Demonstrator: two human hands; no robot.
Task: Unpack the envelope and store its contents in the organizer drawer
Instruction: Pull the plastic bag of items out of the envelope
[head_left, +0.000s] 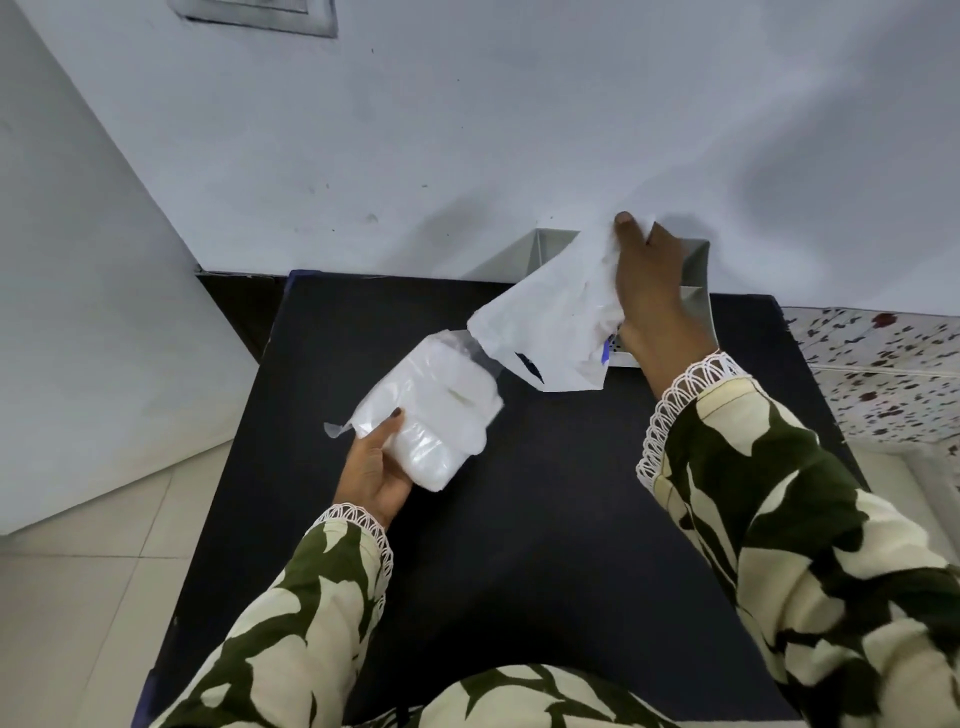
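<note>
The person stood over a black table (519, 519) whose far edge met a pale wall (467, 130). The left hand (376, 467) was above the left half of the table, about midway between its near and far edges, palm up and partly curled, thumb pressed on top of a clear plastic packet (436, 410) filled with something white. The packet's long axis ran on a slant, from the hand at its near-left end up toward the far right, where its clear end reached the mouth of the envelope.

The right hand (654, 291) was raised near the far right of the table, fingers closed around the bunched top of a white plastic envelope (540, 322). The envelope hung down and to the left from that grip, its long axis slanting from far right to near left, and its open mouth pointed at the packet (some dark print showed near its lower edge, too small to read).

Behind the envelope and the right hand, at the far edge of the table against the wall, sat a grey organizer drawer (558, 247), mostly hidden; its dividers showed at the left and right of the hand. Both sleeves (779, 519) were cream and dark green with white lace cuffs.
</note>
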